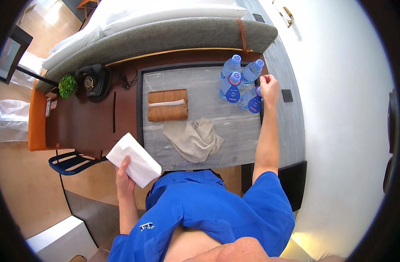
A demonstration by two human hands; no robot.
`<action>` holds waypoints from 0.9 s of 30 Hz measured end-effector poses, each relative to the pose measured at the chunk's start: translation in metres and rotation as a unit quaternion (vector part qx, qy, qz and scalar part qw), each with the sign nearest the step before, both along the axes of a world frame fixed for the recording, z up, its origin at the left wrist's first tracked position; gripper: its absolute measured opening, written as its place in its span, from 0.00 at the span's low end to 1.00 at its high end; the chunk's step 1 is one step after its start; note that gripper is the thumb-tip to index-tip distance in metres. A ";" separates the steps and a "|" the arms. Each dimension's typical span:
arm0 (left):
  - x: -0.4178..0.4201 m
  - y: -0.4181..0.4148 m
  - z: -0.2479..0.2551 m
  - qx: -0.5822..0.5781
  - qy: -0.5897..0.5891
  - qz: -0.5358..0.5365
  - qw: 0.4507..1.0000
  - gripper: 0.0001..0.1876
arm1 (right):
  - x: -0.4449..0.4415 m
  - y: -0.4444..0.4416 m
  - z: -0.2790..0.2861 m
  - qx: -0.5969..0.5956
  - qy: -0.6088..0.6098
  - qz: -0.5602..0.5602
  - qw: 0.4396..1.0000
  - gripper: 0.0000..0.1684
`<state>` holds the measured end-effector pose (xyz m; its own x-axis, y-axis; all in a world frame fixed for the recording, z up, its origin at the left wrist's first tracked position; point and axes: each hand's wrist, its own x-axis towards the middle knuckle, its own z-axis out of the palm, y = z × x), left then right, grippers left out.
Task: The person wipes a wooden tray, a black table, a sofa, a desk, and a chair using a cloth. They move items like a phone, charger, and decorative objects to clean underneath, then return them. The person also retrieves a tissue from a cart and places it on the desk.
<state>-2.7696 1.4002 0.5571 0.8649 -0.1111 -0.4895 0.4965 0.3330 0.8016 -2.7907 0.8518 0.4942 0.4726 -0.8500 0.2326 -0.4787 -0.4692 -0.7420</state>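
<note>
My left hand (126,177) grips a folded white packet (134,160), which looks like paper tissues, beyond the desk's front edge. At the far right of the grey marble-look desk top, my right hand (269,88) has its fingers at the neck of the nearest right water bottle (248,98), on a blue tag or its cap. Three more clear bottles with blue caps stand close by, one with a round blue tag (233,94). A brown wood-look tissue box (167,104) with a white slot lies left of them, and a crumpled beige cloth (195,139) lies below it.
A black rotary telephone (94,83), a small green plant (67,86) and a coiled cable (128,82) sit on the brown wooden desk section (88,124). Behind rises a grey padded headboard (173,37). A dark blue chair (74,162) stands at front left; a white wall (344,98) is right.
</note>
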 end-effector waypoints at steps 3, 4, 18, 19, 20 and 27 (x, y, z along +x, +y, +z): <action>-0.001 0.000 0.001 -0.002 0.001 -0.006 1.000 0.29 | 0.003 -0.014 -0.003 0.122 -0.045 -0.009 0.992 0.13; -0.001 0.000 0.001 -0.013 0.000 -0.010 1.000 0.29 | -0.001 -0.014 0.002 0.118 -0.073 0.000 0.990 0.14; 0.033 -0.002 -0.003 0.149 -0.053 -0.273 0.949 0.19 | -0.079 0.239 -0.066 -0.126 0.251 0.469 0.837 0.28; 0.036 -0.003 -0.004 0.174 -0.074 -0.313 0.931 0.22 | -0.087 0.220 -0.066 -0.135 0.214 0.450 0.857 0.26; 0.039 -0.006 -0.007 0.175 -0.102 -0.325 0.924 0.21 | -0.090 0.205 -0.061 -0.117 0.256 0.409 0.868 0.25; 0.064 -0.068 -0.052 0.405 -0.357 -0.504 0.674 0.20 | 0.000 0.215 -0.041 0.184 -0.035 0.282 0.941 0.12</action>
